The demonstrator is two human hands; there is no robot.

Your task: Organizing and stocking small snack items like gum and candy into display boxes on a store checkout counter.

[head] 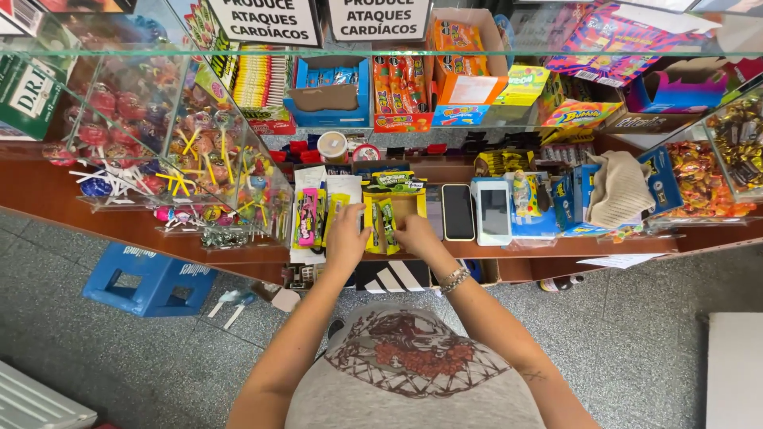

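An open cardboard box (415, 205) of yellow and green candy packets (383, 226) lies on the wooden shelf (127, 226) in front of me. My left hand (345, 237) rests on the box's left side, fingers on a yellow packet. My right hand (415, 235) touches the green packets on the right side; a beaded bracelet circles that wrist. Whether either hand grips a packet is unclear.
Two phones (458, 211) and a white card terminal (493, 210) lie right of the box. Pink and yellow packets (308, 216) lie left. A clear case of lollipops (159, 151) stands at left. A beige cloth (617, 189) sits right. A blue crate (147, 280) stands on the floor.
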